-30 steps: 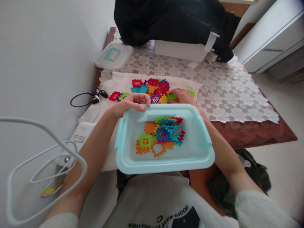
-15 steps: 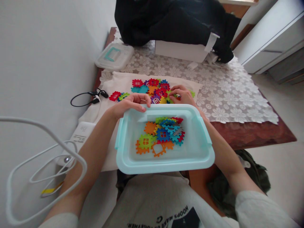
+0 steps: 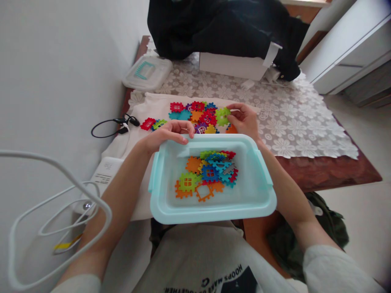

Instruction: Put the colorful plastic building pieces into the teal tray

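Note:
My right hand [image 3: 244,119] pinches a lime-green interlocking plastic tile [image 3: 222,116] between thumb and fingers, raised at the right side of a colourful tile pile [image 3: 197,116]. My left hand [image 3: 171,133] hovers at the far left edge of a pale turquoise plastic bin [image 3: 256,203]. Its fingers are loosely curled and apart from the thumb, which lies over the rim; no tile shows in it. Inside the bin are several notched tiles, among them a blue window tile [image 3: 209,173], a green window tile [image 3: 187,182] and an orange frame tile [image 3: 204,191].
A white cloth [image 3: 139,103] lies under the pile on a lace-covered table [image 3: 293,134]. Black headphones [image 3: 105,127] and a clear lid [image 3: 148,72] are at left. Looped white cable [image 3: 58,162] hangs near my left arm. A black cloth [image 3: 226,28] covers a white box [image 3: 232,66] behind.
My right hand has moved slightly right and up from the pile, bringing the lime-green tile into plain view. An orange tile now shows below it. My left hand and the bin stay nearly still.

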`<state>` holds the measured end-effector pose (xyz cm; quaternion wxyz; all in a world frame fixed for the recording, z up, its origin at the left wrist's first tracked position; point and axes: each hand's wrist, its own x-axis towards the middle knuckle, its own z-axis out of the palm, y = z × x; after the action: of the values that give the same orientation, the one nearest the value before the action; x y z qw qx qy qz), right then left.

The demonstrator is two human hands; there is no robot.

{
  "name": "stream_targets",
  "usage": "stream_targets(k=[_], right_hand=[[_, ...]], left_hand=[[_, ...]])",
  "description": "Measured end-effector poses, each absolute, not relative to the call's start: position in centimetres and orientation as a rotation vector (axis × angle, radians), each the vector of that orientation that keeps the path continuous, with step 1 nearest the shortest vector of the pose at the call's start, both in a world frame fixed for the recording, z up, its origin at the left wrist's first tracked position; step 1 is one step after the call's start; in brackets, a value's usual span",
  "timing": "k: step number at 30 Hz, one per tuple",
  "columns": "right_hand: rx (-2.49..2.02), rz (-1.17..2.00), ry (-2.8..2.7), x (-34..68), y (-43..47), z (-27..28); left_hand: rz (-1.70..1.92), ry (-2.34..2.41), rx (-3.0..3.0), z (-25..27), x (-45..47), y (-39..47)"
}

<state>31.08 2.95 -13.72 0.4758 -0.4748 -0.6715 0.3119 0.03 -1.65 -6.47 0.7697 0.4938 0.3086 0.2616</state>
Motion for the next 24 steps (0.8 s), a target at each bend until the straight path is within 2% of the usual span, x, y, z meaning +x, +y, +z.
stream_targets(k=[8,16,20,24], right_hand=[[-1.027,0.884,-1.634,31.7,2.2,-12.2],[-0.844,1.16,-1.612,31.0,-1.1,-8.9],[-0.983,1.014,-1.563,30.5,0.6,-10.4],[-1.186,0.734,-1.844,30.5,2.3,-12.9]], left_hand=[[0.551,0.664,1.069,-6.2,0.2,-1.8],[0.557,0.642,1.072,-6.0,0.3,-1.9],[0.557,0.628,1.072,-6.1,0.2,-1.9],[0.567,0.644,1.074,-6.0,0.3,-2.0]])
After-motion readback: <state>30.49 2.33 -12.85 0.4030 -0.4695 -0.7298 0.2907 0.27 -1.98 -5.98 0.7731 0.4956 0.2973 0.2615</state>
